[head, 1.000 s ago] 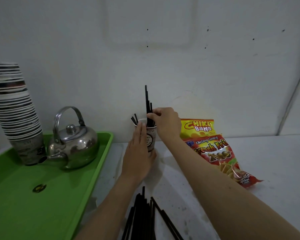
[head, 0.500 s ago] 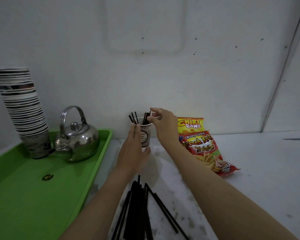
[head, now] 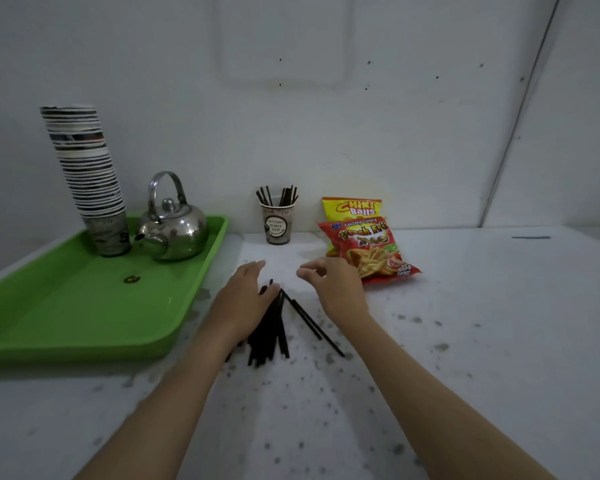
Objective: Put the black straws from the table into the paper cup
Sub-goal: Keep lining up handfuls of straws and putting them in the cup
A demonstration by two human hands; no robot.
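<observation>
paper cup [head: 278, 226]: black straws [head: 278, 196] inside | tray [head: 66, 317]: kettle [head: 174, 226]

Paper cup [head: 278, 223], at 12 o'clock: round label reads "DON'T FORGET TO SMILE TODAY". Yellow snack bag [head: 352, 206], at 1 o'clock: "CHIKI Balls". Red snack bag [head: 368, 249] overlapping it: "Kentang Goreng", "French Fries" partly legible.

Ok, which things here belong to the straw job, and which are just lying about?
Job: straws on the table; paper cup already holding some straws; left hand; right hand.

Lying about: green tray; kettle; cup stack; snack bags.
</observation>
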